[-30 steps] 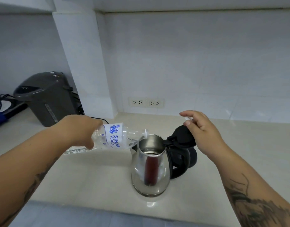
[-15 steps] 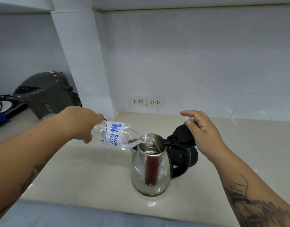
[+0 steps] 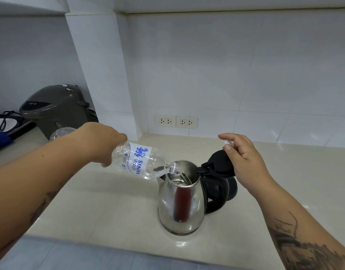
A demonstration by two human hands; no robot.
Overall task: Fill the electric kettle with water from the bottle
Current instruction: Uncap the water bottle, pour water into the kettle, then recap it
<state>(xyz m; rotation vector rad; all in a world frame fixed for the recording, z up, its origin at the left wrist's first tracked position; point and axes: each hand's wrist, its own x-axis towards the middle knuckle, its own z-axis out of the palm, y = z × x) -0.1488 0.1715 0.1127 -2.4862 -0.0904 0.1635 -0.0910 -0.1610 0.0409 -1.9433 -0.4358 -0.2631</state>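
Note:
A steel electric kettle [image 3: 180, 203] with a black handle stands on the pale counter [image 3: 109, 201], its black lid [image 3: 216, 162] flipped open to the right. My left hand [image 3: 101, 141] grips a clear water bottle [image 3: 140, 160] with a blue-printed label, tipped mouth-down to the right. The bottle's mouth is at the kettle's rim and water runs into the opening. My right hand [image 3: 243, 156] rests against the raised lid and pinches a small white cap [image 3: 226, 142] between its fingertips.
A dark grey thermo pot [image 3: 55, 108] stands at the back left beside a white pillar. Left of it lie black cords and a blue item [image 3: 0, 137]. Two wall sockets [image 3: 176, 121] sit behind the kettle. The counter's front edge runs below the kettle.
My left hand has raised the bottle's base, tipping it from nearly level to a steeper downward slant, with its mouth now over the kettle's opening. The right hand has stayed at the lid.

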